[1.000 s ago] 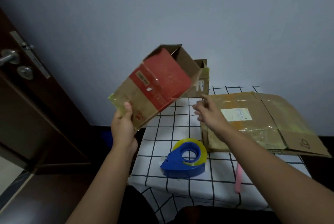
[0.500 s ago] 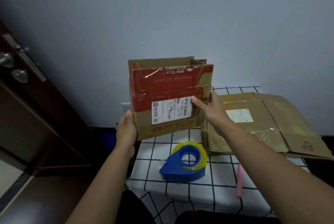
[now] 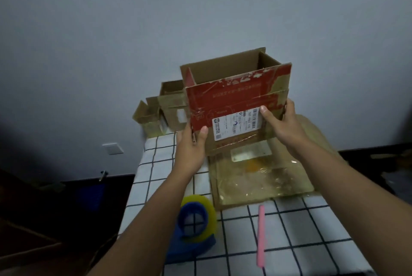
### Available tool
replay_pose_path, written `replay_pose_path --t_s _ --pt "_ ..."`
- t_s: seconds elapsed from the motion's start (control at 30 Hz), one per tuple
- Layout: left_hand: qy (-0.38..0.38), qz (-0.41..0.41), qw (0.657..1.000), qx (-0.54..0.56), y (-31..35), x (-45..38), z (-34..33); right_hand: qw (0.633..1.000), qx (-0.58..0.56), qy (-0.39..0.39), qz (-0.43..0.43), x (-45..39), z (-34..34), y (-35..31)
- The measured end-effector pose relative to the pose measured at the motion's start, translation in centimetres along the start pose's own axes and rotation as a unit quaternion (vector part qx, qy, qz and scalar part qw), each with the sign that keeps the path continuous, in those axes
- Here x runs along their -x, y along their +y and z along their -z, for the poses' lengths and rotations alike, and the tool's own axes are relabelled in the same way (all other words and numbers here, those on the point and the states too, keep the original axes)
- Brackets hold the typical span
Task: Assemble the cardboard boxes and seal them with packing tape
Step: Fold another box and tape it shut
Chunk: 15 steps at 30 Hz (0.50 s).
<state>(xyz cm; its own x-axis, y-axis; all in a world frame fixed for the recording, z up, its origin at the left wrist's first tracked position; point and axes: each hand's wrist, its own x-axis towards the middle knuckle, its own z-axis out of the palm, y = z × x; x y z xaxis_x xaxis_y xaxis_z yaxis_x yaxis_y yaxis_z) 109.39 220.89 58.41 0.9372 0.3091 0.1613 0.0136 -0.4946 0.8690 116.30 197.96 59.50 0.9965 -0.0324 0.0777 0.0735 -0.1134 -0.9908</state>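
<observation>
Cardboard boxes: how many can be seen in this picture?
4. The red-printed box is held up in both hands; a flattened box lies on the table; two small open boxes stand by the wall. More may be hidden behind.

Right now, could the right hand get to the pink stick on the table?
Probably, but not at once: the right hand grips the red box with the left hand. The pink stick lies uncovered on the table, just under the right forearm.
</observation>
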Motion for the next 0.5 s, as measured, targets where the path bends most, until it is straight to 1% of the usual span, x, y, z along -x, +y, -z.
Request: replay_pose_path --t_s 0.07,0.1,0.17,0.23,0.3,0.4,0.5 --pt "-0.04 -0.016 0.999 -0.02 1.1 -2.7 -3.3 1.0 0.005 0.027 -0.007 -2.2 2.6 1.0" --pt "-0.054 -0.011 0.998 0.003 1.6 -3.9 -4.8 0.999 0.007 0.039 -0.006 -3.2 3.7 1.4" --pt "-0.072 0.024 0.995 0.066 2.5 -6.3 -7.4 0.998 0.009 0.056 -0.004 -5.5 5.2 2.3" --pt "-0.085 0.04 0.992 0.085 2.7 -8.6 -9.3 0.998 0.016 0.068 -0.004 -8.0 6.0 3.3" --pt "-0.091 0.037 0.992 0.083 2.3 -10.8 -10.8 0.997 0.028 0.066 -0.005 -10.4 6.3 4.3" --pt "-0.078 0.045 0.993 0.08 1.1 -13.5 -12.4 0.998 0.038 0.054 -0.012 -13.6 6.3 6.1" --pt "-0.079 0.047 0.993 0.073 -0.2 -15.1 -13.5 0.999 0.041 0.029 -0.007 -15.9 5.8 7.7"
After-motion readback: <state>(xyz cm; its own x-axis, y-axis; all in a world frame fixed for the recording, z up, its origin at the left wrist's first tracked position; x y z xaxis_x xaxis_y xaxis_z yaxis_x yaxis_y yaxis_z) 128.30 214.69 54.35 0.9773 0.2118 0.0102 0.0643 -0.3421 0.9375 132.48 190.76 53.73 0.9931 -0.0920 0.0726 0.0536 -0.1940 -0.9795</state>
